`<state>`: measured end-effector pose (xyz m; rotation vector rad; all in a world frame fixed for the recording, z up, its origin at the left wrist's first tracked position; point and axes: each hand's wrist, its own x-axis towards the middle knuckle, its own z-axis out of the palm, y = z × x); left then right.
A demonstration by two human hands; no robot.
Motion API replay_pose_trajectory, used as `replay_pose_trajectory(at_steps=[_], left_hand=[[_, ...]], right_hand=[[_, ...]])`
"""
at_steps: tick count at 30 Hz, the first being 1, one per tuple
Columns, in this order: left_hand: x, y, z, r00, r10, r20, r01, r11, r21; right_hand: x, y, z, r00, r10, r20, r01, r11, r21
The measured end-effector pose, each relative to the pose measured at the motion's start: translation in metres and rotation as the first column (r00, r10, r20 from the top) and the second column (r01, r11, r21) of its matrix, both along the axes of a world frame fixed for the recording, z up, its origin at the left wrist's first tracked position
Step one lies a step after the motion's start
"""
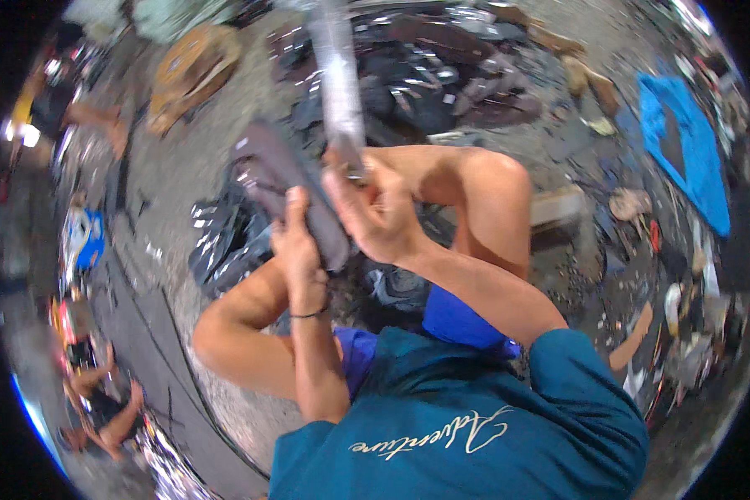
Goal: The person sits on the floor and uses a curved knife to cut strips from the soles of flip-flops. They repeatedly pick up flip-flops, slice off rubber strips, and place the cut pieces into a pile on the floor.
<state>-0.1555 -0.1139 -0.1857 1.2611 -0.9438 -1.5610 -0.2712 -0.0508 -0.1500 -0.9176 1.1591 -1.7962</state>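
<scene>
My left hand (298, 248) is closed round a dark brown flip-flop (268, 162), its thumb pressed along the near side of the sole. The flip-flop is tilted above my crossed legs, with a small white sticker near its far end. Close beside it, my right hand (379, 212) is closed on the lower end of a long, whitish, shiny strip (338, 79), which runs away to the far edge of the view. Motion blurs the strip, so its exact kind cannot be made out. Black plastic wrapping (225, 242) lies under and left of the flip-flop.
A heap of dark footwear in clear and black plastic (417, 75) lies ahead of my legs. A tan sack-like bundle (193, 71) sits far left, a bright blue sheet (683, 150) far right. Other people's limbs (112, 417) show at the left rim. Scraps litter the right side.
</scene>
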Motion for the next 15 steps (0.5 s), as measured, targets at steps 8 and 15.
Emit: replay_pose_trajectory(at_steps=[8, 15], left_hand=[[0.062, 0.005, -0.007, 0.996, 0.019, 0.087, -0.016, 0.999, -0.038], [0.061, 0.025, -0.015, 0.997, -0.055, 0.048, 0.055, 0.998, 0.01]], right_hand=[[-0.167, 0.165, 0.02, 0.863, -0.41, 0.294, 0.4, 0.912, 0.095], [-0.179, 0.266, -0.182, 0.663, -0.743, -0.095, 0.59, 0.44, 0.677]])
